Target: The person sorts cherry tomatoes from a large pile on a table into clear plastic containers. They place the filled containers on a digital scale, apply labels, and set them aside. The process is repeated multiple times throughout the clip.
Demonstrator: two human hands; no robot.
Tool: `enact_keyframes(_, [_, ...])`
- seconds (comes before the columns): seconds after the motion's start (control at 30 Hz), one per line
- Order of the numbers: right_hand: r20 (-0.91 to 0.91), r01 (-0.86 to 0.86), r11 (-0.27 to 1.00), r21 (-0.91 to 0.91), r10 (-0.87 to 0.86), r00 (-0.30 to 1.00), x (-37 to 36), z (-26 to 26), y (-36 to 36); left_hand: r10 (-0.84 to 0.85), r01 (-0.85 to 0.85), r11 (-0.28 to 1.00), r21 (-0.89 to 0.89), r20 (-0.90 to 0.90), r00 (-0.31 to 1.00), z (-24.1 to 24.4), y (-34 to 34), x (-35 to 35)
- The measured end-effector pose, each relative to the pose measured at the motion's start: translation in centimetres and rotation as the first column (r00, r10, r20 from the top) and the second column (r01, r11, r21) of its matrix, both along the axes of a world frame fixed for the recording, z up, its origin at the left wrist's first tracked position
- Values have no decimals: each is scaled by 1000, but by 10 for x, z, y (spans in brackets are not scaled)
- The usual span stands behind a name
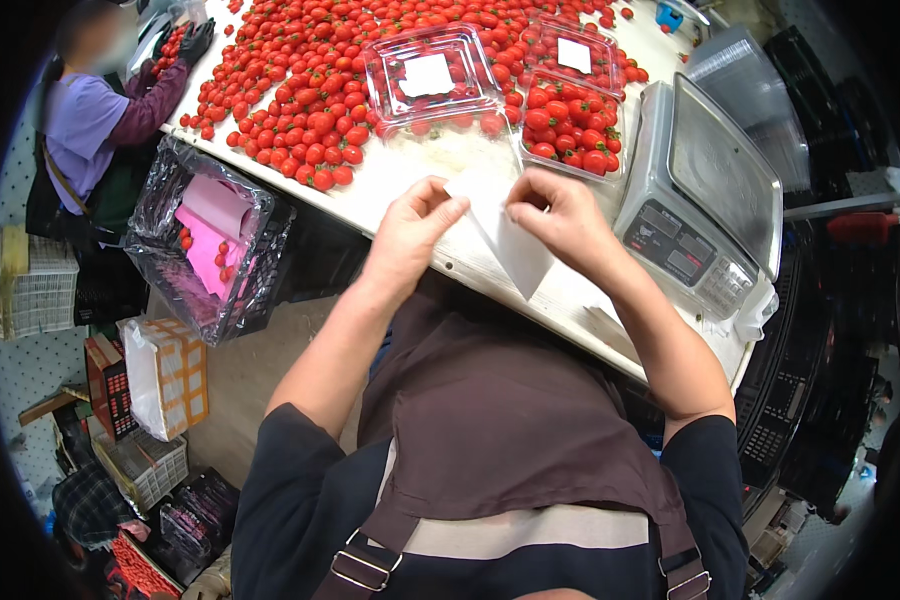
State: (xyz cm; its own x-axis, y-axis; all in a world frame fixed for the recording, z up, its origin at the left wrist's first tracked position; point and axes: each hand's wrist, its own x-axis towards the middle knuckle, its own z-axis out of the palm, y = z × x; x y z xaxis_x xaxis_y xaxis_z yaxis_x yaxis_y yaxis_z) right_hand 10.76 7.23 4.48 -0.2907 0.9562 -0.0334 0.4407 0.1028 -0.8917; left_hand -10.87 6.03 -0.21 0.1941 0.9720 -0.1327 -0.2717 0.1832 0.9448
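Note:
Between my two hands, over the table's front edge, hangs a folded white paper sheet point(514, 240). My left hand point(422, 229) pinches its left edge between thumb and fingers. At its upper right side, my right hand point(559, 217) has thumb and fingertips together at the paper. Just beyond lies a clear plastic clamshell point(487, 60) with a white insert or label on its lid; whether its lid is closed I cannot tell. Beside it, an open clamshell point(521, 142) is full of cherry tomatoes point(570, 127), a white label on its lid. Loose cherry tomatoes point(315, 82) cover the table behind.
A digital scale point(675, 259) with a metal pan point(727, 172) stands at right, by stacked clear plastic lids or trays point(750, 97). A lined crate point(259, 217) with pink sheets stands left, below the table point(270, 171). A gloved co-worker point(90, 142) handles tomatoes at upper left.

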Motion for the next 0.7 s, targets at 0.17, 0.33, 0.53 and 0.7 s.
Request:
enact_keyframes(0.17, [85, -2, 1000, 18, 0, 996, -22, -5, 37, 161, 22, 945, 326, -524, 837, -7, 38, -38])
enact_keyframes(0.33, [196, -33, 996, 80, 16, 980, -38, -33, 55, 427, 222, 830, 511, -839, 336, -15, 56, -40])
enact_keyframes(0.53, [134, -113, 992, 64, 104, 986, -57, -49, 57, 301, 222, 868, 444, -827, 476, -18, 64, -36])
enact_keyframes(0.7, [-206, -58, 940, -335, -13, 979, -53, -46, 61, 212, 260, 852, 454, -754, 622, -12, 63, -44])
